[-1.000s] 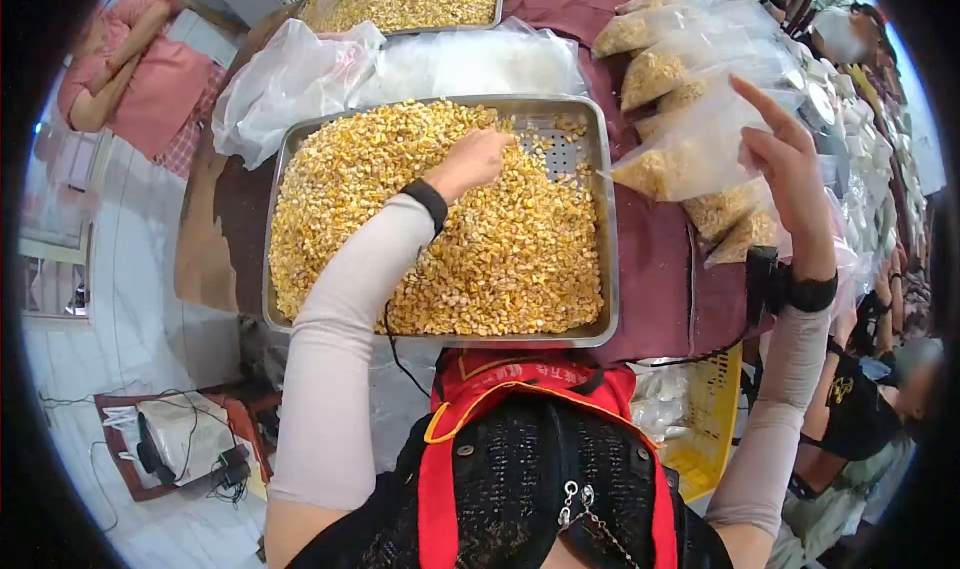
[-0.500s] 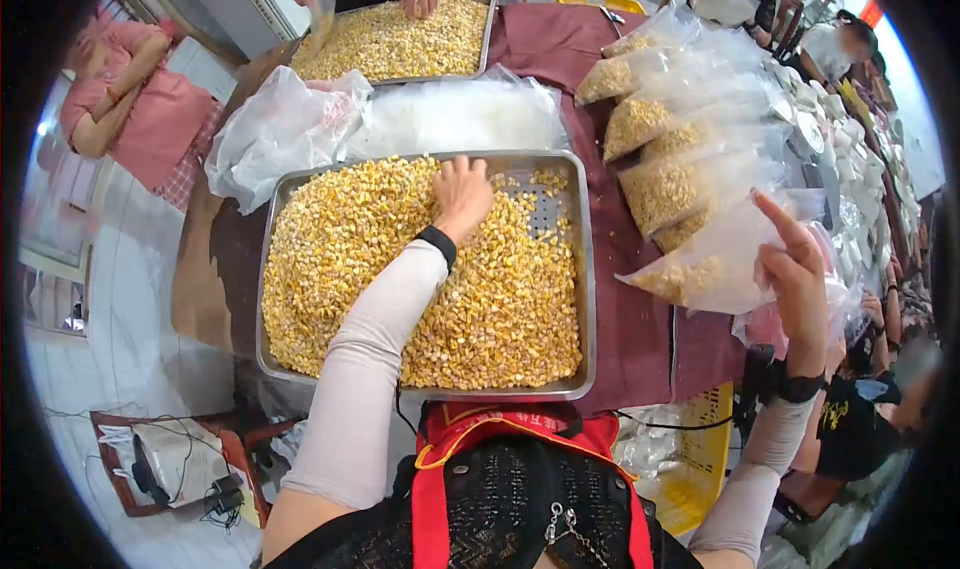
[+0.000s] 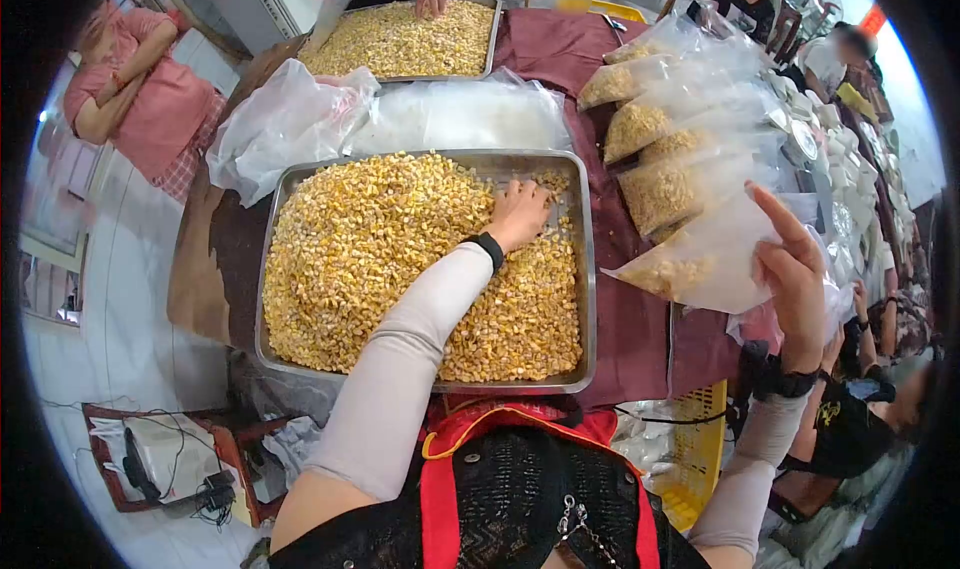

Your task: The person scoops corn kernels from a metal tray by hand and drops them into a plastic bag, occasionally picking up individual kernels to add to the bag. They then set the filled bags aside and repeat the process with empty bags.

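Note:
A metal tray (image 3: 586, 299) in front of me holds a heap of yellow corn kernels (image 3: 350, 259). My left hand (image 3: 520, 215) is down in the kernels at the tray's upper right, its fingers curled round some of them; the fingertips are partly hidden. To the right of the tray, my right hand (image 3: 795, 279) grips a clear plastic bag (image 3: 715, 244), index finger stretched along its edge. A small amount of kernels lies in the bag's pointed lower corner.
Several filled bags (image 3: 655, 189) lie in a row on the maroon cloth (image 3: 630, 334). Beyond stands a second corn tray (image 3: 497, 34), with another person's hands at it. Plastic sheets (image 3: 460, 119) lie between the trays. A yellow crate (image 3: 705, 439) stands below right.
My left hand has moved right and slightly down through the kernels, toward the perforated corner. My right hand still holds the bag, which has shifted slightly left.

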Tool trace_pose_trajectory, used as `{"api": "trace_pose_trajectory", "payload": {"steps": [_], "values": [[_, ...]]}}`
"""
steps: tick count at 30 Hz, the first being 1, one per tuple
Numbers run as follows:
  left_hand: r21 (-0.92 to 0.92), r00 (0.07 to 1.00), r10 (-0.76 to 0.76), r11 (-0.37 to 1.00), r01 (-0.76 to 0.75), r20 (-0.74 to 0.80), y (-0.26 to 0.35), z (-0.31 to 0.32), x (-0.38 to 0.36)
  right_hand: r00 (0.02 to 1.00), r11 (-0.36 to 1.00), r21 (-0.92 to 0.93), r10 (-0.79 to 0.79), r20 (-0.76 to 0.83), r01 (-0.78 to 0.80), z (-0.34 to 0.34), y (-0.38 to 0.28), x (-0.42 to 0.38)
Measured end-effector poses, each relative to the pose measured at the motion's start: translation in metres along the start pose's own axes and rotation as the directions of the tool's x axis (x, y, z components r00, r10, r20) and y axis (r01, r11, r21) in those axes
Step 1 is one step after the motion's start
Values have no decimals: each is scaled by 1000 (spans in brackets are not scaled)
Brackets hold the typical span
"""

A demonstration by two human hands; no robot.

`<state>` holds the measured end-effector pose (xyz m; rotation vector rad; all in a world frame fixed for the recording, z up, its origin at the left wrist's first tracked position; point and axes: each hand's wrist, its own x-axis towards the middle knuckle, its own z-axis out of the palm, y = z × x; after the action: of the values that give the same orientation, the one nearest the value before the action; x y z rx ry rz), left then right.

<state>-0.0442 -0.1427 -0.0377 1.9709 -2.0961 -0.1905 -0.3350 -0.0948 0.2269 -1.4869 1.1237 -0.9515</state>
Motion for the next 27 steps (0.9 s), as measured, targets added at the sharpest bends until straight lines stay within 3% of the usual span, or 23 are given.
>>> {"api": "trace_pose_trajectory", "payload": {"steps": [2,3,4,5,7,8,9,10,12,13,14,16,17,18,19,20,22,25,27], "values": [[-26,988,136,991,-135,74,4,-6,-14,997,991,-131,23,73,-13,14,-15,-6],[-25,975,182,983,-180,128,8,-14,-25,998,991,-137,14,57,-6,20,-16,-8],[-13,974,227,974,-227,7,2,8,-33,990,996,-90,14,143,-1,25,-12,-7],[-98,966,196,979,-181,169,4,5,-37,976,999,-46,5,217,5,30,-10,-5],[-134,953,254,963,-233,165,8,-10,-54,944,998,-48,51,326,-37,38,-10,-1],[-126,941,315,946,-300,125,3,-13,-57,943,995,-87,-12,333,43,46,-8,3],[-102,941,277,960,-262,195,10,-38,-63,936,985,-128,-67,345,118,55,-4,6],[-203,956,243,957,-208,164,-1,-35,-61,930,990,-56,-104,353,133,65,6,8],[-325,966,246,910,-257,-75,-26,-36,-65,911,992,9,-116,396,122,80,3,12],[-469,990,115,872,-139,-80,-39,-36,-64,901,996,8,-80,426,84,89,0,10],[-602,998,-22,798,-18,-59,-50,-37,-60,895,992,-15,-108,432,127,98,10,15],[-886,943,-199,335,320,266,-57,-75,-66,876,980,-65,-139,462,190,116,31,27],[-891,949,-190,338,304,252,-70,-77,-68,864,974,-88,-141,484,209,124,36,28],[-944,932,-156,-97,315,327,-89,-79,-74,856,991,-111,-7,516,75,129,36,27],[-810,919,-89,-511,288,383,-95,-88,-78,856,990,-110,-21,516,90,134,44,27],[-817,925,-93,-507,274,368,-96,-93,-79,867,988,-95,-62,494,124,139,55,29],[-696,843,-322,-713,83,431,-74,-121,-87,863,982,-113,-76,499,151,141,54,35],[-682,845,-373,-732,-15,383,-60,-138,-87,858,984,-109,-69,509,144,144,46,37],[-644,866,-317,-765,8,387,-67,-137,-81,856,988,-105,-45,515,115,141,35,34]]}}
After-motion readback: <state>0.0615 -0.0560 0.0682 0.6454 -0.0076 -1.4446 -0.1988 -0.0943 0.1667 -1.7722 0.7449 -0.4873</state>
